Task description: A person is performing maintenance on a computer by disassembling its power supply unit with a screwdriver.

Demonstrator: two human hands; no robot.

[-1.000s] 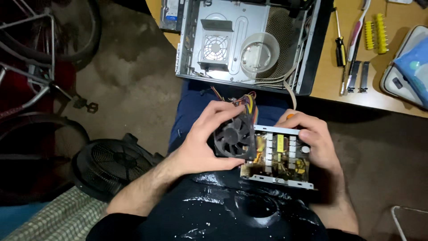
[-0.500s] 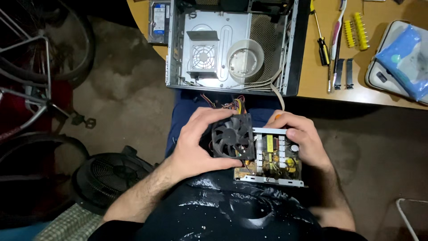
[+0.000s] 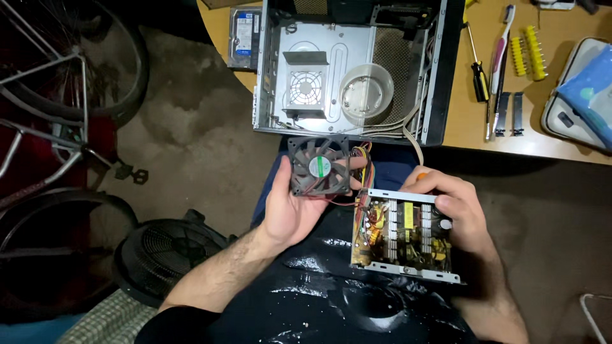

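Note:
My left hand [image 3: 290, 210] holds a square black cooling fan [image 3: 320, 165] with a green centre label, lifted up and away from the open power supply unit [image 3: 403, 234]. Coloured wires [image 3: 363, 167] still run from the fan's side to the unit. The unit rests on my lap, its circuit board with yellow and copper parts facing up. My right hand [image 3: 454, 210] grips the unit's far right edge; something orange shows between its fingers. An opened metal computer case [image 3: 350, 70] lies on the wooden desk just beyond my knees.
A hard drive [image 3: 245, 35] lies left of the case. Screwdrivers [image 3: 475, 57], a toothbrush, yellow bits [image 3: 529, 41] and a pouch [image 3: 583, 95] lie on the desk [image 3: 472, 127] at right. A bicycle [image 3: 57, 83] and a floor fan [image 3: 169, 251] stand at left.
My left hand has lifted the fan off the power supply unit and turned it face up, towards the case. The camera view has shifted so more of the desk shows.

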